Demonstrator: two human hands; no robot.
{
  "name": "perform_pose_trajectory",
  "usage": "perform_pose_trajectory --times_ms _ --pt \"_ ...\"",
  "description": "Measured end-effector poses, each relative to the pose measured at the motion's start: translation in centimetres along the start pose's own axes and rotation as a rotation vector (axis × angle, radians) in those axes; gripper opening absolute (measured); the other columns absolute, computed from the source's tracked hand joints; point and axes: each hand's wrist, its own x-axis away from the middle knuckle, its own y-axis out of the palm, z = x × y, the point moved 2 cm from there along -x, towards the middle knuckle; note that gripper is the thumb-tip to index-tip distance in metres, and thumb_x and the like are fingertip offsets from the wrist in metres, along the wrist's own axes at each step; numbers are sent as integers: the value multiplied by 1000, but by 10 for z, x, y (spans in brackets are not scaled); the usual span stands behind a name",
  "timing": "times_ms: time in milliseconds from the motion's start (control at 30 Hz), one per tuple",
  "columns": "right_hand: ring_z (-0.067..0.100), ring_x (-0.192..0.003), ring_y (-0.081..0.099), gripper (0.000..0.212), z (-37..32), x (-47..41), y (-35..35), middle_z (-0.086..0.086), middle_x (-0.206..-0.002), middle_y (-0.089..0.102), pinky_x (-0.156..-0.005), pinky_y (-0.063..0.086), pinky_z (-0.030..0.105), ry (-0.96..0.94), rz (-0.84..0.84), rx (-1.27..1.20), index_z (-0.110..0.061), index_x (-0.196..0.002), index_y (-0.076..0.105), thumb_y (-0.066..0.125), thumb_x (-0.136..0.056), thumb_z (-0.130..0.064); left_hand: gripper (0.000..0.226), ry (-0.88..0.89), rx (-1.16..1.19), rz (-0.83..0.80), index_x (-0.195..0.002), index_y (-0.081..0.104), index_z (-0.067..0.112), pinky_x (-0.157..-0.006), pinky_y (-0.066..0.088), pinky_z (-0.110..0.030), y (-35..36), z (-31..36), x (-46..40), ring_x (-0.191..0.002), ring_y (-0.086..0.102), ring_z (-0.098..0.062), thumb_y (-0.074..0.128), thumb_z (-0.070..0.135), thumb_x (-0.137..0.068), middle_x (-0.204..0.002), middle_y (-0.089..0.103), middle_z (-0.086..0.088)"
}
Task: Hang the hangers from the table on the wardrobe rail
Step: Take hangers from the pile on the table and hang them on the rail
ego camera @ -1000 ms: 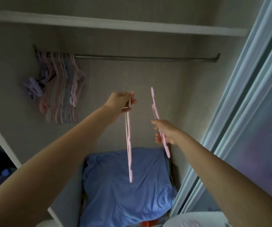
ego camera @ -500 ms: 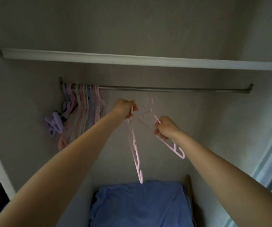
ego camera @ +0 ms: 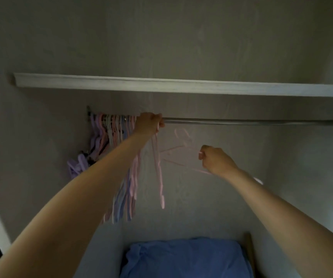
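The left hand is reaching up at the wardrobe rail, fingers curled around the top of a pink hanger, which is dangling edge-on just right of the bunch of hung hangers crowding the rail's left end. Whether its hook is sitting over the bar yet, I cannot tell; the hand is covering that spot. The right hand is waiting lower down and well below the rail, fist closed around a second pink hanger, which is blurring badly, hook pointing up and left.

Risks now: if the left hand is letting go before the hook is truly seated, that hanger is likely dropping onto the blue bedding below. The two pink hangers are also sitting close together, so the second one's hook could be snagging the first one's frame and dragging it off. The packed bunch is leaving little room, too.

As for storage, the white shelf above is showing only its front edge, and its contents are hidden.
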Motion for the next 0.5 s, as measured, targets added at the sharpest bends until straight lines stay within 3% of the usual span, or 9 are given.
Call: perform_pose_trajectory --times_ms 67,200,267,367,433,500 --pt "36 -105 59 26 -3 -5 -7 23 -118 59 -84 47 36 -27 34 52 -4 -112 54 35 -94 -10 41 65 -81 -19 -60 59 8 -63 44 -23 3 4 0 -50 58 0 49 21 -97 -56 65 5" --pt "30 -99 60 38 -11 -6 -15 14 -107 65 -84 40 35 -140 133 230 -12 -91 57 30 -101 -37 34 143 -240 80 -70 62 9 -72 41 -23 3 15 0 -79 64 -25 47 22 -97 -84 69 -21" --pt "25 -87 62 50 -11 -7 -18 5 -87 68 -89 36 35 -159 209 342 -17 -72 53 29 -97 -54 35 158 -237 104 -66 60 9 -65 37 -19 3 12 -3 -72 61 -21 46 18 -97 -83 68 -21" --pt "23 -77 59 65 -14 -11 -23 -1 -57 53 -90 32 35 -139 304 463 -19 -50 41 29 -86 -72 44 134 -246 73 -53 51 17 -57 40 -14 -1 3 -10 -53 50 -9 47 15 -97 -75 61 -15" --pt "23 -85 58 68 -17 -15 -25 0 -60 56 -87 30 34 -152 323 505 -20 -47 40 31 -79 -79 44 100 -270 38 -52 53 17 -68 50 -17 -3 1 -14 -58 60 -20 50 18 -96 -73 63 -15" --pt "23 -91 56 68 -20 -19 -26 -3 -56 50 -86 28 34 -173 306 515 -20 -47 41 33 -76 -81 39 98 -336 27 -60 64 5 -82 54 -29 -3 1 -17 -77 68 -34 55 24 -94 -76 68 -24"
